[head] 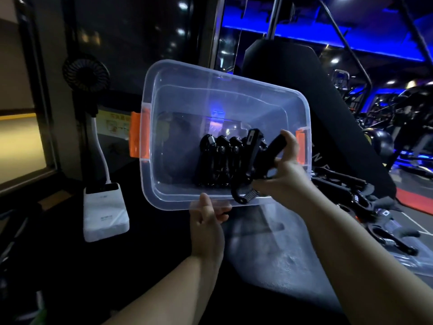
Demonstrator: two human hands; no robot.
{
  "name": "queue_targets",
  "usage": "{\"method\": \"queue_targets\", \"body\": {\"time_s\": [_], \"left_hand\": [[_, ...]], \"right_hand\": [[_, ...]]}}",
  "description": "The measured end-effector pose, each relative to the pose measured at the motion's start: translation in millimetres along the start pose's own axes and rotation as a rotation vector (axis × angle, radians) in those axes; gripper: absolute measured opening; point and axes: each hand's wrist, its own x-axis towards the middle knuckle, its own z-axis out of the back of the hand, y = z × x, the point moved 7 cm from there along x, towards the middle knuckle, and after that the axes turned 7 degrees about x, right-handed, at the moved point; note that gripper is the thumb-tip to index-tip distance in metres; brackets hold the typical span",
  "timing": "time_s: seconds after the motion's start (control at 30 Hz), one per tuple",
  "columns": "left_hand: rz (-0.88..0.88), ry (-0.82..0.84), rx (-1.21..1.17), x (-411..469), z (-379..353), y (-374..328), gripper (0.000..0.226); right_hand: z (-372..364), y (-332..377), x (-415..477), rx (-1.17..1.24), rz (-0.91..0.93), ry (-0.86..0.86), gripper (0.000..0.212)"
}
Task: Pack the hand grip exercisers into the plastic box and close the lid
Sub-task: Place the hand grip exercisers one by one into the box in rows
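A clear plastic box (187, 90) with orange latches is tilted toward me at the centre of the head view. My left hand (206, 221) grips its near rim from below. Several black hand grip exercisers (218, 160) stand side by side inside, against the near wall. My right hand (285, 170) holds another black exerciser (255, 160) by its handle, over the box's near right corner, its spring end hanging at the rim. More exercisers (365, 207) lie on the surface to the right of the box. The clear lid (276, 249) lies flat below the box.
A white power bank (105, 212) with a cable leading up to a small black fan (85, 75) stands at the left. A dark padded bench back (316, 95) rises behind the box. Gym machines under blue light fill the far right.
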Motion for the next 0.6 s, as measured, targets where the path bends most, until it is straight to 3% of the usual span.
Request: {"method": "queue_targets", "body": {"time_s": [0.07,0.3,0.47,0.6], "left_hand": [[0.006,0.013,-0.016,0,0,1,0.028],[-0.007,0.027,-0.022,0,0,0,0.029],[-0.016,0.054,-0.016,1,1,3,0.026],[-0.007,0.053,-0.003,0,1,3,0.036]], "right_hand": [[-20,5,16,-0.059,-0.003,0.009,0.109],[-87,16,54,-0.233,-0.027,0.068,0.113],[-123,15,67,-0.324,-0.007,0.114,0.108],[-139,15,80,-0.391,0.025,0.112,0.107]]}}
